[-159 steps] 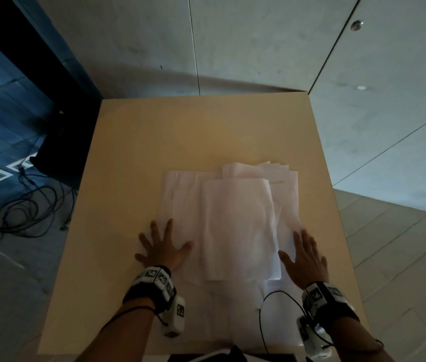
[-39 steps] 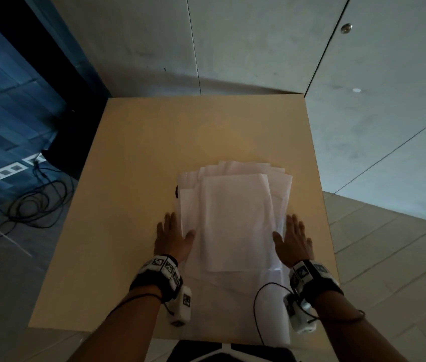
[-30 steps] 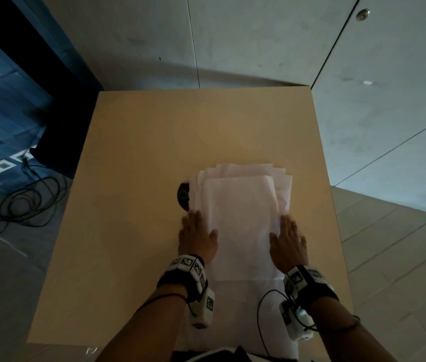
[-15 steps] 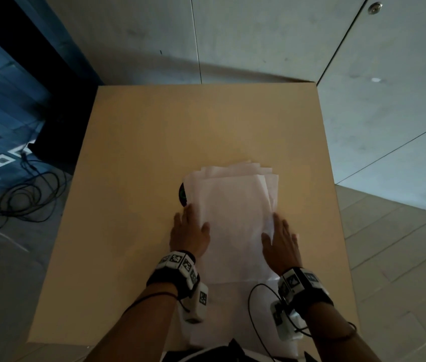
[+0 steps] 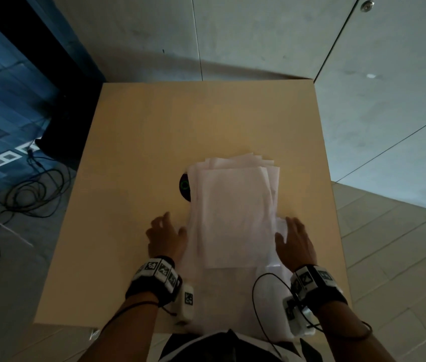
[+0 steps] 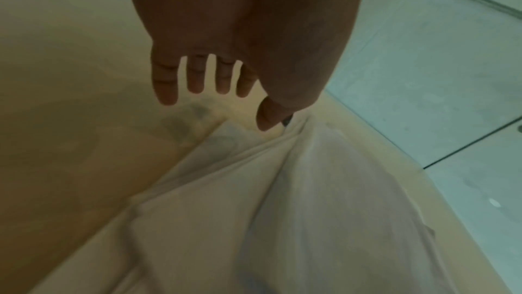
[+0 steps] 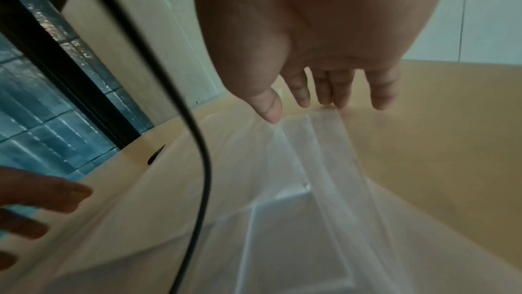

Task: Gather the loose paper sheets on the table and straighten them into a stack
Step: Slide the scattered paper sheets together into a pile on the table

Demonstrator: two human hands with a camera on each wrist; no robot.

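Left hand (image 5: 166, 239) and right hand (image 5: 294, 242), fingers spread (holding nothing), flank the paper sheets (image 5: 235, 212); squeezing evenly inward should square them.

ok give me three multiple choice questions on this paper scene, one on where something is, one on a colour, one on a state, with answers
1. Where is the dark round disc?
A. at the pile's left edge, partly under it
B. on top of the pile
C. at the table's far right corner

2. What colour are the paper sheets?
A. blue
B. white
C. yellow

3. How are the hands?
A. both in fists
B. both lifting a sheet
C. both open, fingers straight

Answers:
1. A, the disc peeks from under the sheets' left side.
2. B, every sheet is white on the tan table.
3. C, the left hand and right hand flank the pile with fingers extended.
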